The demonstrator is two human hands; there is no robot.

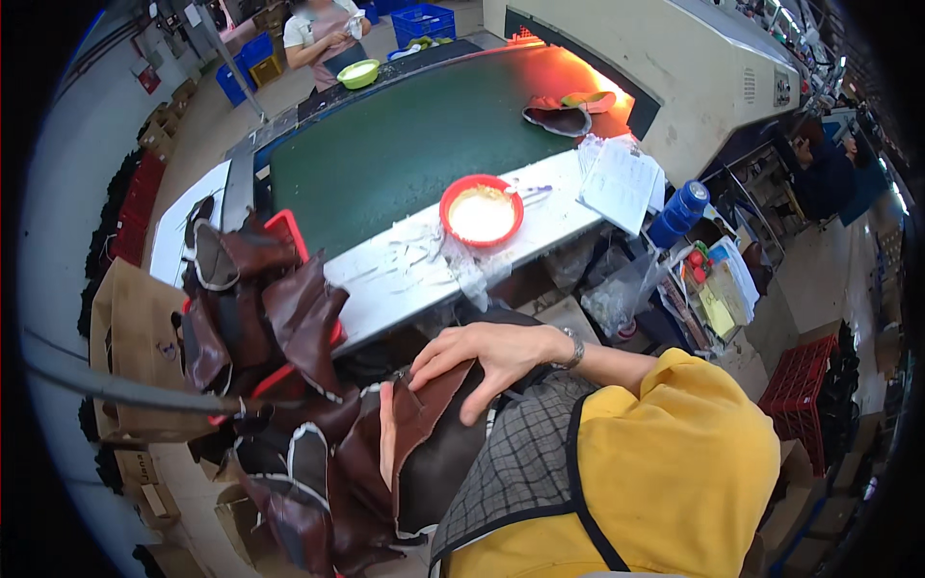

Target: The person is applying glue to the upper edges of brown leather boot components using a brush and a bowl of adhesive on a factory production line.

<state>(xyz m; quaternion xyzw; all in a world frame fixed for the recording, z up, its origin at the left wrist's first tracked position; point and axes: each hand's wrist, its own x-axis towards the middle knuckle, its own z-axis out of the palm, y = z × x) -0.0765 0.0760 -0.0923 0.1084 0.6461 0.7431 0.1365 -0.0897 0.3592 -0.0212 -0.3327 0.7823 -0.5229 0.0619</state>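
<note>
In my lap, against the grey checked apron, is a brown leather boot upper [424, 409] with a dark lining turned partly toward me. My right hand [496, 354], with a watch on its wrist, comes in from the right. Its fingers bend over the upper's top edge, and its thumb lies on the near side, over the lining. Of my left hand [387, 438] only a strip of finger shows, along the upper's left side; the leather hides the rest. More boot uppers [303, 313] are heaped to the left, in and around a red crate [286, 234].
Ahead, a white ledge holds a red bowl of white paste [482, 214], a brush, papers [620, 183] and a blue flask [679, 214]. Beyond runs a green conveyor belt [405, 135] with uppers near a glowing heater opening. Cardboard boxes [145, 347] stand left. Another person [326, 39] stands across the belt.
</note>
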